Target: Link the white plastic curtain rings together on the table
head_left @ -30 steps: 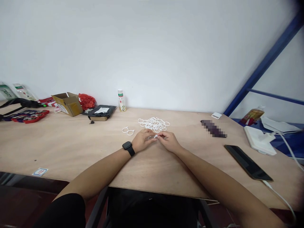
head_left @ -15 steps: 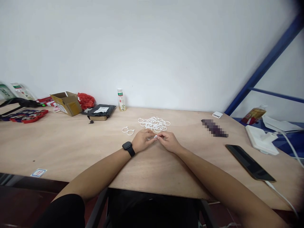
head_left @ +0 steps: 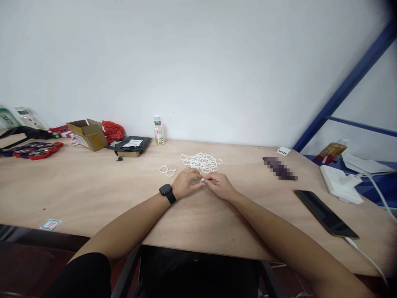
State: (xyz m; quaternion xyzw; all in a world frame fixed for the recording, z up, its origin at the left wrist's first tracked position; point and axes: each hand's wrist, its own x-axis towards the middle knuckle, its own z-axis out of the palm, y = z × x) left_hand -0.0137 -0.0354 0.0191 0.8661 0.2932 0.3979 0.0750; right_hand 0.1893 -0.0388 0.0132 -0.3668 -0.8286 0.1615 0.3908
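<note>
Still pinching a small white ring (head_left: 202, 180) between fingers of left hand (head_left: 185, 184) and right hand (head_left: 221, 186), mid-counter (head_left: 93, 190), just short of the ring pile (head_left: 201, 162); hardly shifted, same fiddling ongoing.

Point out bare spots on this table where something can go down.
Widest bare wood: left of the left hand, between cardboard box and sticker. Another patch: between right hand and phone. Crowded: ring pile just beyond both hands, which pinch a ring; ring pair beside it.

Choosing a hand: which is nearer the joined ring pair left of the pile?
Left. The left hand sits just right of the ring pair; the right hand farther right. Both pinch a white ring.
</note>
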